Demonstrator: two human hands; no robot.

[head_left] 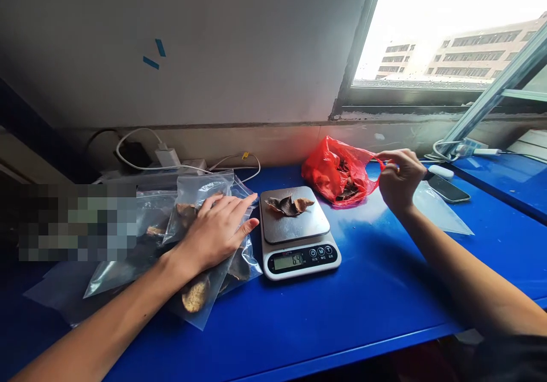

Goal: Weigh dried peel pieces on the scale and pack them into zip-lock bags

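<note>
My left hand (216, 228) lies flat, fingers stretched out, on a pile of clear zip bags (200, 305) that hold dried brown pieces. To its right stands a white kitchen scale (294, 231) with a metal plate and a lit display reading about 6.4. A curled dark brown dried piece (289, 204) rests on the plate. Behind the scale, on its right, sits a red plastic bag (322, 168) with more dark dried pieces inside. My right hand (401, 179) is closed on the handle of this bag and pulls it taut to the right.
A phone (448, 188) and a white rounded object (441, 171) lie at the right, beside a flat clear bag (444, 208). White chargers and cables (167, 157) run along the wall at the back left. The blue table (342, 325) ends at a front edge.
</note>
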